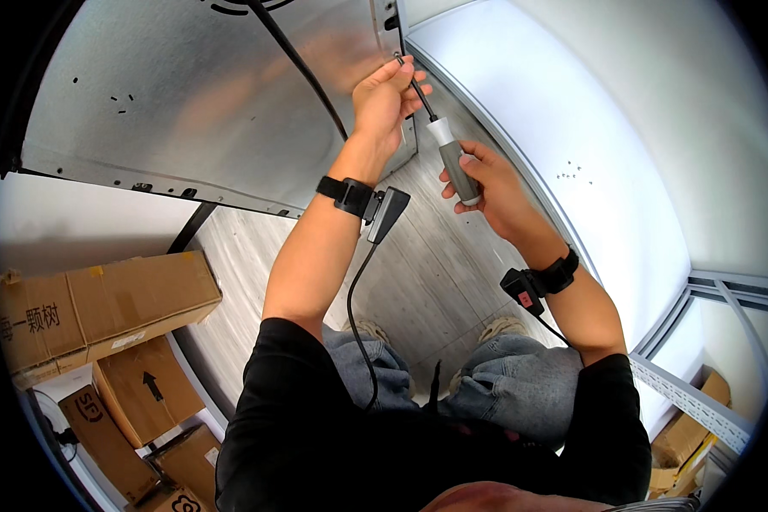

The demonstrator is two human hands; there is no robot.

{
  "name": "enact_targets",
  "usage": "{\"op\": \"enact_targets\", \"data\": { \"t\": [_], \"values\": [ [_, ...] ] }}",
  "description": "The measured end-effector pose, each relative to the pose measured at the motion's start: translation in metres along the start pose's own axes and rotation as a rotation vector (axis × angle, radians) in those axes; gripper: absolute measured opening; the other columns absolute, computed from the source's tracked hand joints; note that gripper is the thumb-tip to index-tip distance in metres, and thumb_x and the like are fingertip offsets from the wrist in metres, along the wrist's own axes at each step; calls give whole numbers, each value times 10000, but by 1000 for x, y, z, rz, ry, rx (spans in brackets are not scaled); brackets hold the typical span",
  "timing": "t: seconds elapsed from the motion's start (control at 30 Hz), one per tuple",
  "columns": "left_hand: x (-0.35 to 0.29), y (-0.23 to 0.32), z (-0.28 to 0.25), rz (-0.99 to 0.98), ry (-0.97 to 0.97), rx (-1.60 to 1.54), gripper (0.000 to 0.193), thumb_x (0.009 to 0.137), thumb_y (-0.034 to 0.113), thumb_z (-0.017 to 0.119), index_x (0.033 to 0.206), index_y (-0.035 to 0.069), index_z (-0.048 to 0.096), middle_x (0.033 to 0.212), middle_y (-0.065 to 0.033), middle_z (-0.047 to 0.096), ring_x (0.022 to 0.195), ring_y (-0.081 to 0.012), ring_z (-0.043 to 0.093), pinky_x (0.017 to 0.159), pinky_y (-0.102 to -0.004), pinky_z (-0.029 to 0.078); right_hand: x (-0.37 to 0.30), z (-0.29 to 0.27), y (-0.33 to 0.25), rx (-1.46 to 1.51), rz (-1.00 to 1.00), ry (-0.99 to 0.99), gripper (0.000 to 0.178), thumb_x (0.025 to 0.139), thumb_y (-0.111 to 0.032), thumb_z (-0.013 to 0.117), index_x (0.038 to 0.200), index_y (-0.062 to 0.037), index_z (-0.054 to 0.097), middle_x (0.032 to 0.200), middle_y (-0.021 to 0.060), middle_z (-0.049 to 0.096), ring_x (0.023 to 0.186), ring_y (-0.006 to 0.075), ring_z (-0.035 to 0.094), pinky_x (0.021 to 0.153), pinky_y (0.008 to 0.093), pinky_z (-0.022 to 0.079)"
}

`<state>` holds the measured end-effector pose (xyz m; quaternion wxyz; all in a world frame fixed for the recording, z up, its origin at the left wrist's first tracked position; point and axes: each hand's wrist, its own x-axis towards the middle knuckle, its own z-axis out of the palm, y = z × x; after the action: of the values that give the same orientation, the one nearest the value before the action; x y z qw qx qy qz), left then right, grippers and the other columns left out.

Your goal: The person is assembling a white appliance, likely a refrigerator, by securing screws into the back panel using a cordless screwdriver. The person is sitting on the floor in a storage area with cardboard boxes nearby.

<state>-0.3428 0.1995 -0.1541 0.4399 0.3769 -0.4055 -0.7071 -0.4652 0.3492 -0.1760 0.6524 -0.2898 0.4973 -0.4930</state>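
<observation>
A grey-handled, dark-shafted screwdriver (443,136) is being gripped by the right hand (498,189), pinched by the left hand (381,102), flanked by a panel (213,128) at nine o'clock.

Bright light, soft reflections on metal panel (213,111), black fisheye rim

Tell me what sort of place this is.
Probably a storeroom or workshop: cardboard boxes at lower left, metal framing at right, and a screwdriver held near a large metal panel.
</observation>
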Motion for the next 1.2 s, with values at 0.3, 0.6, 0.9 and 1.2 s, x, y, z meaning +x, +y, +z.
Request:
{"op": "enact_targets", "data": {
  "t": [0.3, 0.6, 0.9, 1.2],
  "values": [
    [6, -2, -4, 14, 4, 39, 199, 902, 75, 554, 1092, 29, 593, 846, -52, 638, 689, -122, 606, 579, -224, 487, 1, 10, 4, -141, -91, 111, 401, 910, -265, 537, 1236, -52, 441, 981, 46, 555, 832, 129, 577, 635, 299, 503],
    [3, 0, -6, 21, -23, 37, 196, 902, 68, 550, 1089, 28, 592, 863, -56, 643, 706, -116, 606, 579, -222, 488, 4, 4, 9, -74, -65, 89, 439, 899, -265, 565, 1255, -47, 430, 917, 32, 533, 868, 129, 569, 614, 291, 502],
    [8, -3, -8, 33, -8, 33, 197, 889, 63, 571, 1082, 30, 594, 857, -52, 640, 711, -125, 616, 597, -224, 500, -1, 1, -6, 260, 72, -142, 492, 868, -239, 615, 1269, -40, 411, 943, 52, 543, 842, 133, 580, 608, 299, 506],
    [5, -3, -7, 23, 0, 88, 202, 896, 91, 571, 1087, 32, 600, 854, -49, 638, 682, -121, 609, 582, -212, 489, 8, 4, 15, -279, -130, 56, 524, 867, -299, 608, 1281, -50, 405, 955, 47, 545, 825, 134, 587, 610, 311, 508]
  ]
}}
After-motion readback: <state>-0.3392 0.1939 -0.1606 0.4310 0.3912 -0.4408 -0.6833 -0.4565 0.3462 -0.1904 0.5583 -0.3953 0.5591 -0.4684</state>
